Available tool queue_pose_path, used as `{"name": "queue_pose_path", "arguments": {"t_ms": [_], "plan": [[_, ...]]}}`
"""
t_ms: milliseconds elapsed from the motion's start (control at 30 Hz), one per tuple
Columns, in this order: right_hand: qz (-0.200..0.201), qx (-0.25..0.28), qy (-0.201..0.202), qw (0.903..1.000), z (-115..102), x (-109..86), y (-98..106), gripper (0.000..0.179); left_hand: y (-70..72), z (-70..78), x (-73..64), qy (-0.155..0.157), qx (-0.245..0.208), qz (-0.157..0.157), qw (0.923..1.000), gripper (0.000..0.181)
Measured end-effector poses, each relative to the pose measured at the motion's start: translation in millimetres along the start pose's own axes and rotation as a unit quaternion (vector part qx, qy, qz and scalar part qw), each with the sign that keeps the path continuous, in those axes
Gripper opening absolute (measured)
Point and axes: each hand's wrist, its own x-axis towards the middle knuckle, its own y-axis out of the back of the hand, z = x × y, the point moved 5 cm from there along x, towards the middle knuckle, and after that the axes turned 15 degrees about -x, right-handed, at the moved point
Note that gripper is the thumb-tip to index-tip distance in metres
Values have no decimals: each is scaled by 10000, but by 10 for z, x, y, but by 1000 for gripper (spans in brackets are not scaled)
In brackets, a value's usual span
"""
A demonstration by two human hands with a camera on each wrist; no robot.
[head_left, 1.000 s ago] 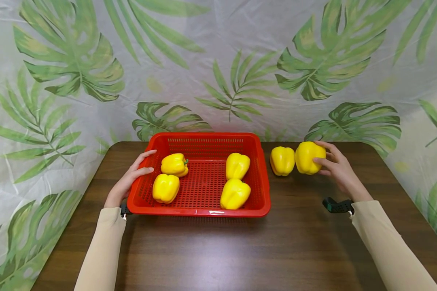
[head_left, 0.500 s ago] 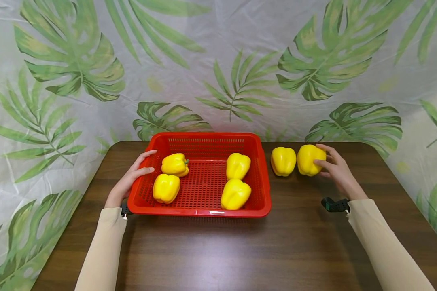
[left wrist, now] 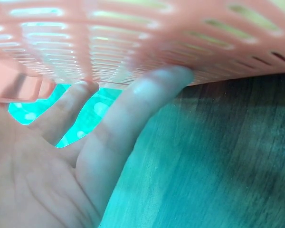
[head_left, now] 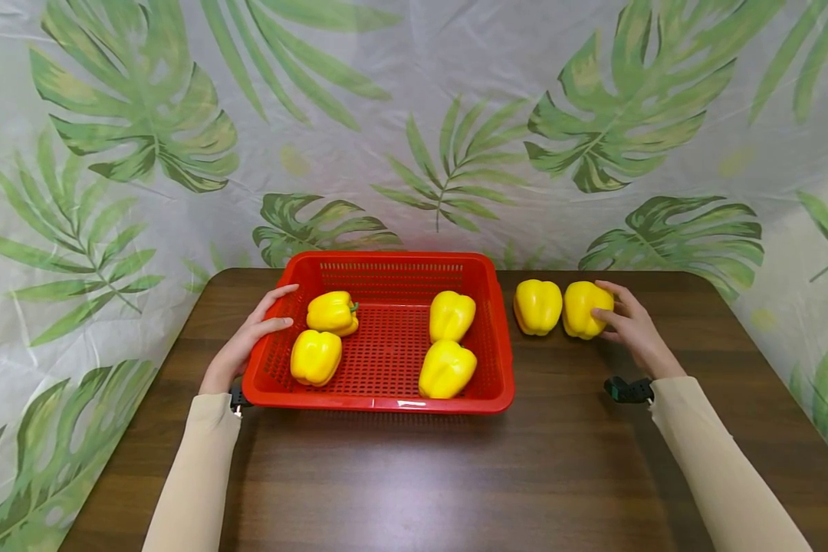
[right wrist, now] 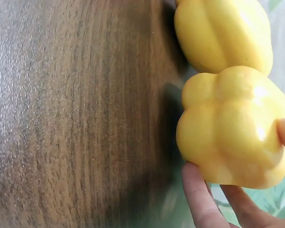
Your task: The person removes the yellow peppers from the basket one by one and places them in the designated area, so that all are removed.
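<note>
My right hand (head_left: 631,326) holds a yellow bell pepper (head_left: 585,310) at the back right of the table, with thumb and fingers around its right side. In the right wrist view this pepper (right wrist: 232,135) sits close against a second yellow bell pepper (right wrist: 223,35), its lobed end facing the camera. My left hand (head_left: 248,337) grips the left side of a red plastic basket (head_left: 379,402), thumb and a finger over the rim. From the left wrist, other fingers (left wrist: 118,118) press against the slotted outer wall. Inside the basket lie several yellow bell peppers (head_left: 316,357), in pairs at left and right.
The brown wooden table (head_left: 400,483) stretches in front of the basket. Behind it hangs a leaf-patterned cloth (head_left: 448,153). A dark wrist device (head_left: 628,389) juts out beneath the right wrist.
My right hand has lowered the bell pepper toward the table beside the other one, and its forearm has shifted slightly left. The left hand and basket have stayed in place.
</note>
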Motion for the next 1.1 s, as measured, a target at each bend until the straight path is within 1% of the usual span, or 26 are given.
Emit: {"name": "queue_pose_path", "arguments": {"t_ms": [133, 400, 600, 867, 1000, 1100], "plan": [[-30, -73, 31, 10000, 19, 27, -18, 60, -5, 4, 0, -9, 46, 0, 10000, 60], [-100, 99, 68, 9999, 23, 19, -8, 60, 6, 0, 10, -17, 35, 36, 10000, 59], [62, 250, 221, 9994, 24, -22, 48, 58, 14, -4, 14, -6, 8, 35, 10000, 59], [462, 659, 472, 9956, -23, -89, 181, 50, 13, -9, 15, -25, 58, 34, 10000, 59], [609, 1095, 680, 9898, -109, -114, 238, 45, 19, -13, 13, -22, 36, 24, 10000, 59], [648, 1410, 839, 9843, -202, -133, 256, 41, 22, -15, 15, -28, -2, 14, 10000, 59]]}}
